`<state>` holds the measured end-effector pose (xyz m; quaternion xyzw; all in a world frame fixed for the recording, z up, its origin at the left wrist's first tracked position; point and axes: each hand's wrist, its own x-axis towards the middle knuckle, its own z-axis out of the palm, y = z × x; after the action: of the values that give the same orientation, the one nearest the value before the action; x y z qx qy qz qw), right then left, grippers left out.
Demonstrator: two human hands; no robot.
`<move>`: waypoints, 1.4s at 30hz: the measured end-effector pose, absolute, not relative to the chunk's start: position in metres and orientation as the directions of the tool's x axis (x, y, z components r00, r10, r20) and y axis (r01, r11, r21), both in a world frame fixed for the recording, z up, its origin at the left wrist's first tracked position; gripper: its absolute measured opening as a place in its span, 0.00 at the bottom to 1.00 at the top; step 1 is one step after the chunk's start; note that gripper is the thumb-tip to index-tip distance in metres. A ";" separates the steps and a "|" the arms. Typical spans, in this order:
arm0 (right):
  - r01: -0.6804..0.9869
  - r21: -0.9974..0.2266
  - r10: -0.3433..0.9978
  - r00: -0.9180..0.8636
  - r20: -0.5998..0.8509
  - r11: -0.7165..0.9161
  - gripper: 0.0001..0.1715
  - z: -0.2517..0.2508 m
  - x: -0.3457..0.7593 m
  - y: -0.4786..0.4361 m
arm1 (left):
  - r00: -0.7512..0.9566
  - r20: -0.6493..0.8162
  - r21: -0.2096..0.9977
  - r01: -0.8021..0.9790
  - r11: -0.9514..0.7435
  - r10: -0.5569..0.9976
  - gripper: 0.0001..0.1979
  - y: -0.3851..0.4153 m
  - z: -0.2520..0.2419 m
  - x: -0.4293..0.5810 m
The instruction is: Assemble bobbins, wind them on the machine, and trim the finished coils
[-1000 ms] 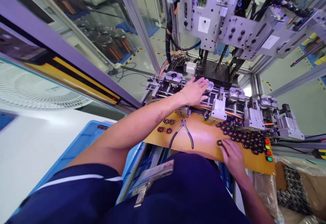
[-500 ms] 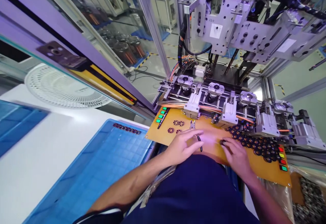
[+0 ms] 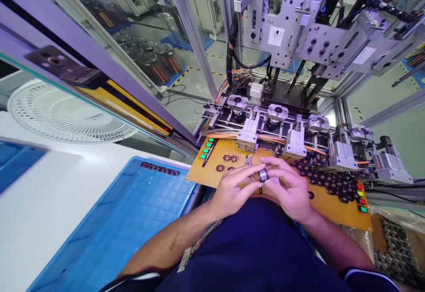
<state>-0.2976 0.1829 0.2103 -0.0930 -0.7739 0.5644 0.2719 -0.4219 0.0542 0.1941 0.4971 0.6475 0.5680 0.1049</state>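
1. The small part (image 3: 263, 175) was over the near side of the yellow board (image 3: 199, 174), pinched by left hand (image 3: 232, 189) and right hand (image 3: 292, 191), presumably for steadiness;
2. pliers (image 3: 249, 159) lay beyond; dark parts (image 3: 327, 180) clustered right, apparently within easy reach.

Shiny metal wraps the small part (image 3: 263, 176) I watch from afar; the orange desk (image 3: 202, 173) looks smooth with a soft sheen, the tray (image 3: 122, 225) at left glossy plastic, the far fixtures (image 3: 247, 134) satin metal, the near shirt (image 3: 259, 247) matt cloth.
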 end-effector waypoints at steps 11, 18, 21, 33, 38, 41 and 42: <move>0.052 -0.561 0.347 -0.832 0.433 0.826 0.07 0.242 -0.295 0.353 | -0.786 0.454 0.814 0.557 0.162 0.420 0.28 0.023 0.103 -0.458; 0.174 -0.429 0.327 -0.892 0.313 0.886 0.07 0.233 -0.298 0.452 | -0.889 0.325 0.824 0.433 0.365 0.322 0.28 0.004 0.039 -0.470; 0.178 -0.389 0.293 -0.920 0.261 0.904 0.09 0.230 -0.298 0.454 | -0.894 0.308 0.824 0.421 0.378 0.325 0.29 0.004 0.033 -0.470; 0.182 -0.232 0.208 -0.974 0.094 0.956 0.12 0.237 -0.311 0.459 | -0.890 0.263 0.805 0.415 0.424 0.372 0.28 0.006 0.036 -0.469; 0.190 -0.151 0.203 -0.976 0.077 0.970 0.18 0.239 -0.304 0.453 | -0.893 0.263 0.805 0.411 0.427 0.365 0.28 0.006 0.035 -0.470; 0.235 -0.049 0.239 -0.967 0.088 0.971 0.26 0.230 -0.291 0.445 | -0.896 0.265 0.806 0.409 0.428 0.357 0.29 0.006 0.034 -0.470; 0.247 -0.029 0.248 -0.965 0.084 0.969 0.29 0.226 -0.287 0.442 | -0.896 0.267 0.806 0.410 0.427 0.356 0.29 0.006 0.033 -0.470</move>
<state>-0.2872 0.4419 0.2259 -0.1248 -0.9912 0.0094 0.0435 -0.4697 0.0060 0.0330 0.2266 0.8443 0.4847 -0.0279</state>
